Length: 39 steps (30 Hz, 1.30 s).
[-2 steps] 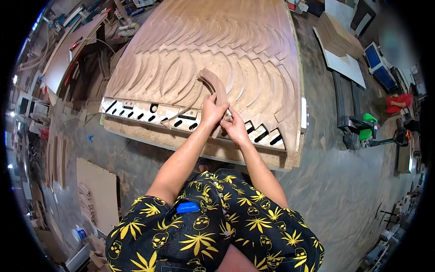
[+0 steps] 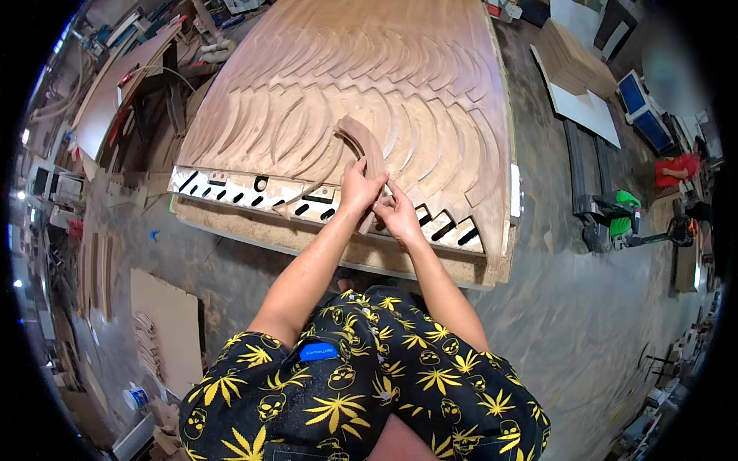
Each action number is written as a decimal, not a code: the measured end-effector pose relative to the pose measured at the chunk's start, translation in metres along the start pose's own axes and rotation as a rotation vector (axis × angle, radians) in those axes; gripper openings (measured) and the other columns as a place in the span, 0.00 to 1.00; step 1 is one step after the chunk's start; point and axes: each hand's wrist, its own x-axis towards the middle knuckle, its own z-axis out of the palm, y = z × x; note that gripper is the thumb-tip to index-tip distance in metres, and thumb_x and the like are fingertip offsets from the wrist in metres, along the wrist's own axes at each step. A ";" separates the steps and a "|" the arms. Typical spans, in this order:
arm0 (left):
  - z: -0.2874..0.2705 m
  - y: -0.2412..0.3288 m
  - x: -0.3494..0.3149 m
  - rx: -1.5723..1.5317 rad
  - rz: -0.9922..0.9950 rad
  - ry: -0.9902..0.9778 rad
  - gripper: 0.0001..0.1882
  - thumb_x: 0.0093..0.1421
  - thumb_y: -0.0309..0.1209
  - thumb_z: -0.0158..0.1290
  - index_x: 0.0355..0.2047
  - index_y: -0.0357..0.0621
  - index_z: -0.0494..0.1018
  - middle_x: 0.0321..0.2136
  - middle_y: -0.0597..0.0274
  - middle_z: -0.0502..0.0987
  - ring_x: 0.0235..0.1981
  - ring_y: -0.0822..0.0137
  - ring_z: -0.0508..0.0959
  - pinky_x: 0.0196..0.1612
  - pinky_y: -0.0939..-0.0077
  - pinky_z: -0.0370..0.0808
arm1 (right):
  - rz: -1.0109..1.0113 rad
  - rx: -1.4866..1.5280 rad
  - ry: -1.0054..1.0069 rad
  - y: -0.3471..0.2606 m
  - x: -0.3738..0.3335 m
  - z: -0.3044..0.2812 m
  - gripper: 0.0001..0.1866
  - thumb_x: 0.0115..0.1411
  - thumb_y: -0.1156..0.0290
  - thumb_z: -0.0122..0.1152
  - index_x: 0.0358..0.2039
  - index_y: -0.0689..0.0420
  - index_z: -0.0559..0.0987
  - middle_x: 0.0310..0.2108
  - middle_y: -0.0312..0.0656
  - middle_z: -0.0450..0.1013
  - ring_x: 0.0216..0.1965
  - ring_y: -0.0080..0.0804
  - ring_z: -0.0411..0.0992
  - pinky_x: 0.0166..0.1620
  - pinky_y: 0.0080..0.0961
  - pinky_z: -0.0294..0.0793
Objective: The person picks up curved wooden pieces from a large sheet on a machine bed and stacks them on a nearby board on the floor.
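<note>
A curved wooden piece (image 2: 368,141) rises in front of me over the near part of a large cut wood panel (image 2: 323,19). My left hand (image 2: 361,187) is closed round its left side, partway down. Lower on the same piece, my right hand (image 2: 397,214) grips near its bottom end with bent fingers. Beneath and around it, many curved cuts (image 2: 438,146) run across the panel in two rows. Sawdust lies among them. Part of the curved piece's lower end is hidden behind my fingers.
Along the near edge runs a white strip with dark slots (image 2: 304,208). At the right stand a green and black pallet truck (image 2: 624,215), stacked boards (image 2: 576,61) and a person in red (image 2: 675,170). A brown sheet (image 2: 165,323) with curved offcuts (image 2: 146,344) lies at the lower left.
</note>
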 end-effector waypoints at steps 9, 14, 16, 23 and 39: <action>0.007 -0.018 0.013 -0.168 -0.020 -0.057 0.35 0.48 0.38 0.66 0.54 0.29 0.72 0.53 0.39 0.73 0.52 0.48 0.77 0.56 0.62 0.73 | 0.017 -0.544 0.058 -0.027 -0.009 -0.012 0.30 0.60 0.66 0.62 0.61 0.61 0.69 0.23 0.41 0.73 0.25 0.27 0.71 0.34 0.28 0.73; 0.007 -0.030 0.018 -0.146 -0.017 -0.085 0.35 0.52 0.32 0.66 0.59 0.30 0.67 0.47 0.45 0.78 0.46 0.62 0.80 0.49 0.70 0.76 | -0.016 -0.424 0.066 -0.011 -0.013 -0.032 0.26 0.61 0.67 0.61 0.59 0.60 0.72 0.27 0.41 0.75 0.26 0.26 0.71 0.34 0.25 0.73; 0.007 -0.028 0.015 -0.156 -0.026 -0.071 0.36 0.52 0.33 0.66 0.58 0.30 0.67 0.48 0.44 0.77 0.47 0.59 0.79 0.51 0.68 0.75 | 0.021 -0.316 0.087 -0.006 -0.021 -0.048 0.23 0.63 0.68 0.59 0.58 0.60 0.73 0.29 0.39 0.75 0.28 0.24 0.72 0.34 0.23 0.73; 0.000 0.042 -0.022 0.338 0.392 0.152 0.30 0.53 0.36 0.60 0.56 0.38 0.71 0.59 0.40 0.65 0.61 0.44 0.63 0.66 0.53 0.59 | 0.063 -0.230 0.283 0.024 -0.058 -0.126 0.20 0.65 0.69 0.58 0.56 0.61 0.74 0.30 0.39 0.77 0.29 0.20 0.72 0.34 0.20 0.73; 0.175 0.100 -0.044 0.694 0.608 -0.288 0.17 0.49 0.41 0.61 0.37 0.46 0.82 0.44 0.51 0.74 0.50 0.51 0.71 0.54 0.56 0.66 | 0.014 0.143 0.690 0.029 -0.152 -0.217 0.17 0.68 0.74 0.54 0.56 0.62 0.73 0.34 0.38 0.78 0.31 0.19 0.73 0.35 0.16 0.71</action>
